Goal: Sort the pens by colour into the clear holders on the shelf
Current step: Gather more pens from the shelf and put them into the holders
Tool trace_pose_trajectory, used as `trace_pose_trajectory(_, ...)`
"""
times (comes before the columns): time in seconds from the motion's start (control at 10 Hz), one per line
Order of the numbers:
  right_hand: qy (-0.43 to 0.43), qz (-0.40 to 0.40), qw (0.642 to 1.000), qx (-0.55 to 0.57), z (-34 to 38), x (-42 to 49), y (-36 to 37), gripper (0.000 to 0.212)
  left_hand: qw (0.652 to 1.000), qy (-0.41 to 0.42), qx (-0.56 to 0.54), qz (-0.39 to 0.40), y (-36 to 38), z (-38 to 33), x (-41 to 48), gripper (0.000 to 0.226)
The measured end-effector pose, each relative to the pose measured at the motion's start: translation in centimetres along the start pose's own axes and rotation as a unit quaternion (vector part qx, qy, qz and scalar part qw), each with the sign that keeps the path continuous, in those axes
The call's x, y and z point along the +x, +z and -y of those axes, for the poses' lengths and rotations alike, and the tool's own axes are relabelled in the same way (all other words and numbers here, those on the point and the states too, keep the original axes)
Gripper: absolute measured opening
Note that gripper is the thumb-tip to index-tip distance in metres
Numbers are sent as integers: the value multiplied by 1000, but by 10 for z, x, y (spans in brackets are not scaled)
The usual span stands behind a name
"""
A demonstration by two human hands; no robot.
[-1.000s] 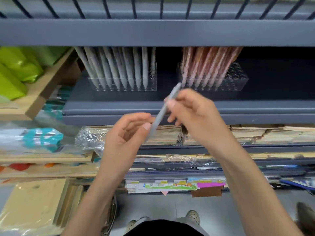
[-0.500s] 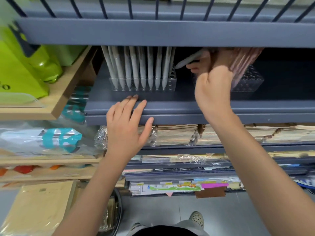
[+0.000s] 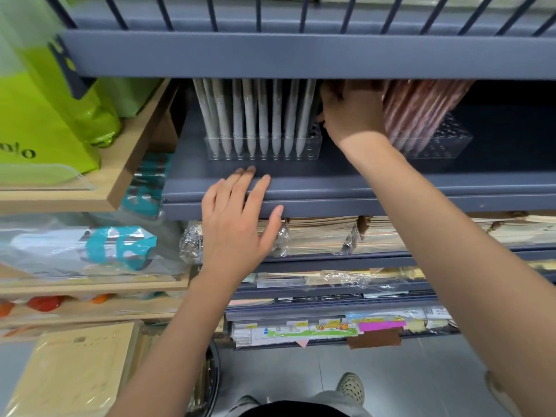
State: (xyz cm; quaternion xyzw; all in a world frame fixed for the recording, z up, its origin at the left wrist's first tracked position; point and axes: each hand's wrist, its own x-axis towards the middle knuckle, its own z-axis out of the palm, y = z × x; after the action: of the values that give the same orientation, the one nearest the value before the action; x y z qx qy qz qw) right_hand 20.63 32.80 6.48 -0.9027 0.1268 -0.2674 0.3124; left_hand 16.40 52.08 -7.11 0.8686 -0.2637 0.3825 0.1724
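Observation:
Several grey pens (image 3: 249, 115) stand in a row in the left clear holder (image 3: 261, 153) on the dark shelf (image 3: 391, 188). Several pink pens (image 3: 421, 109) lean in the right clear holder (image 3: 445, 142). My right hand (image 3: 352, 115) reaches deep between the two holders, its thumb close to the rightmost grey pen (image 3: 304, 121). Its fingers are hidden under the upper shelf beam, so no held pen shows. My left hand (image 3: 237, 218) rests flat on the shelf's front edge, fingers straight, just below the grey pens' holder.
The upper shelf beam (image 3: 301, 55) hangs low over the pens. A green bag (image 3: 45, 115) stands on a wooden shelf at left. Wrapped paper stacks (image 3: 331, 233) and teal-printed packets (image 3: 120, 245) fill the shelves below. Kraft envelopes (image 3: 75, 371) lie at lower left.
Both hands held a grey pen in front of the shelf. The left hand let go and settled on the shelf edge; the right hand carried the pen in beside the grey holder.

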Motion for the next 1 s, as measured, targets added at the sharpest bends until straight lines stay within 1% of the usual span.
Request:
trace_pose_trajectory(0.1,-4,-4,1000,-26,-2,2,0,35,1000,1,1,-1,0,0,0,45)
trace_pose_trajectory(0.3,-2,44,997,-60,-5,6,0,34,1000,2,1,-4,1,0,0,45)
trace_pose_trajectory(0.5,2,27,999,-38,-10,6,3,30,1000,-2,-2,5,-1,-1,0,45)
trace_pose_trajectory(0.6,-2,8,1000,-12,-13,1,3,27,1000,-5,-8,18,-4,-2,0,45)
trace_pose_trajectory(0.7,18,17,998,65,-19,-12,-3,19,998,-29,-34,52,-12,-5,3,45)
trace_pose_trajectory(0.8,22,24,983,179,-23,-40,-23,18,987,-74,-109,91,-25,-9,8,40)
trace_pose_trajectory(0.9,13,30,978,206,-29,-71,-48,18,943,-168,-271,94,-46,-15,9,28)
trace_pose_trajectory(1.0,14,46,970,237,-47,-107,-75,8,878,-243,-402,94,-72,-25,-1,23)
